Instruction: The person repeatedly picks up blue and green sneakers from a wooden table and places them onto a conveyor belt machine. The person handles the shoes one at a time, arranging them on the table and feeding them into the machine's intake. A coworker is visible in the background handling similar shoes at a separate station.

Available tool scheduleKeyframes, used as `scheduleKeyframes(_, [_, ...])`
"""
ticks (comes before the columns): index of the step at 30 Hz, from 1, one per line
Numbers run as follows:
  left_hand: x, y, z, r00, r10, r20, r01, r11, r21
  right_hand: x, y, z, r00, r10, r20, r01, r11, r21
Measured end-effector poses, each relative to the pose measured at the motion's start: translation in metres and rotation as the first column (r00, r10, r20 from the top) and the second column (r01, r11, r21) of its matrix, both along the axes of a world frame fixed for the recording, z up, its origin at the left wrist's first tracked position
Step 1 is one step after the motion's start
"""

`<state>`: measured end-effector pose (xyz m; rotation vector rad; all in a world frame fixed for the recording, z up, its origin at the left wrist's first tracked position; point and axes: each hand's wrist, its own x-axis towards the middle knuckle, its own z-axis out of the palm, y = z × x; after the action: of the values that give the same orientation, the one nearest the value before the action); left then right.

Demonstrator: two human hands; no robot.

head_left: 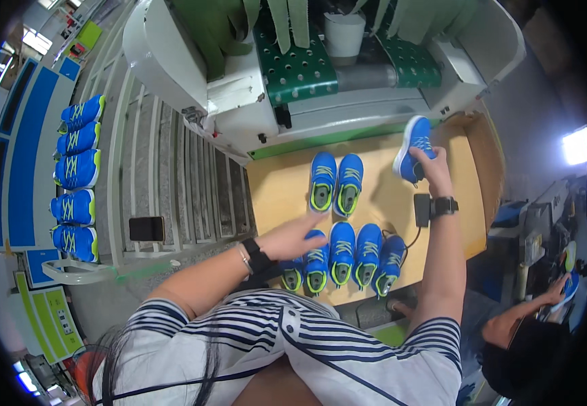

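Observation:
My right hand (pixel 434 169) grips a blue sneaker (pixel 417 139) with a white sole by its heel end. The shoe is tilted on its side above the right part of a light wooden table (pixel 401 223). My left hand (pixel 293 238) is open, its fingers stretched toward the right over the near row of shoes. Whether it touches one I cannot tell. That row holds several blue sneakers (pixel 342 254) with yellow-green laces and linings, heels toward me; my left hand partly covers those at its left end. Farther up the table stands a pair of matching sneakers (pixel 349 181), side by side.
Beyond the table is a white machine (pixel 347 108) with a perforated green belt (pixel 298 71) and hanging green strips. At left, a metal rack (pixel 131 169) carries a phone (pixel 146 229) and several blue sneakers (pixel 77 169). Another person (pixel 523 338) handles a shoe at lower right.

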<state>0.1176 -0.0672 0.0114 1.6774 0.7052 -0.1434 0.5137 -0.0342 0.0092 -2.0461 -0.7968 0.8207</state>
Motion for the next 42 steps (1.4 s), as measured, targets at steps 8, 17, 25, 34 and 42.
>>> scheduleKeyframes(8, [0.078, -0.036, 0.1, 0.733, 0.407, 0.546, -0.533, 0.842, 0.088, -0.156, -0.149, 0.157, 0.804, 0.577, -0.143, -0.492, 0.781, 0.384])
scheduleKeyframes(17, [0.073, 0.056, 0.121, 0.445, 0.644, 0.623, -0.464, 0.76, -0.454, -0.021, -0.27, 0.154, 0.504, -0.156, 0.85, 0.203, 0.977, 0.059])
scheduleKeyframes(25, [0.092, 0.222, 0.114, 0.321, 0.533, 0.783, -0.946, 0.228, 0.232, -0.126, -0.303, -0.016, 0.926, -0.101, 0.364, 0.16, 0.978, -0.135])
scheduleKeyframes(34, [0.092, 0.226, 0.078, 0.458, 0.585, 0.669, -0.888, 0.34, 0.31, -0.094, -0.234, -0.022, 0.929, -0.279, 0.242, 0.247, 0.956, 0.155])
scheduleKeyframes(42, [0.033, 0.055, 0.03, 0.836, 0.325, 0.442, -0.532, 0.677, 0.509, -0.052, 0.058, 0.154, 0.852, -0.201, 0.484, -0.218, 0.703, 0.677])
